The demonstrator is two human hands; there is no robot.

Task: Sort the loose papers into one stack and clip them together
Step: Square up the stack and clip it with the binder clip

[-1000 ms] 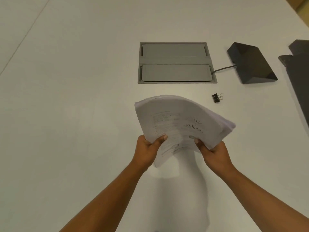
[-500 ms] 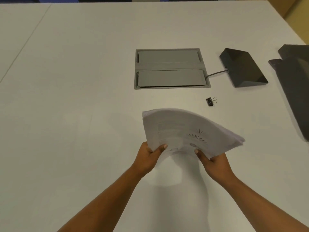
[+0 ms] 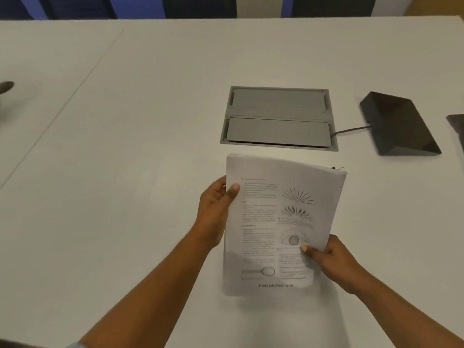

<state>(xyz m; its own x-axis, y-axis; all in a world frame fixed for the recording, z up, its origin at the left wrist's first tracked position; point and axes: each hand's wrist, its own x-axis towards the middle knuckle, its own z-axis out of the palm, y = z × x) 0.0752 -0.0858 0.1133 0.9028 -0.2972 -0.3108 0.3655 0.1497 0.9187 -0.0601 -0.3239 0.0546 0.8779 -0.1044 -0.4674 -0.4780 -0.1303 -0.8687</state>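
A thick stack of white printed papers (image 3: 278, 222) is held above the white table, its top page facing me with text and drawings. My left hand (image 3: 216, 212) grips the stack's left edge, thumb on the top page. My right hand (image 3: 331, 259) grips the right edge lower down, thumb on the page. A black binder clip (image 3: 337, 168) lies on the table just behind the stack's far right corner, mostly hidden by the paper.
A grey cable hatch (image 3: 278, 119) is set into the table (image 3: 125, 172) beyond the stack. A black wedge-shaped device (image 3: 399, 124) with a cable sits to its right. Another dark object (image 3: 457, 126) lies at the right border.
The stack has turned from lying flat and fanned to upright with its page facing me. My left hand slid up the left edge. The clip is now mostly covered by the stack.
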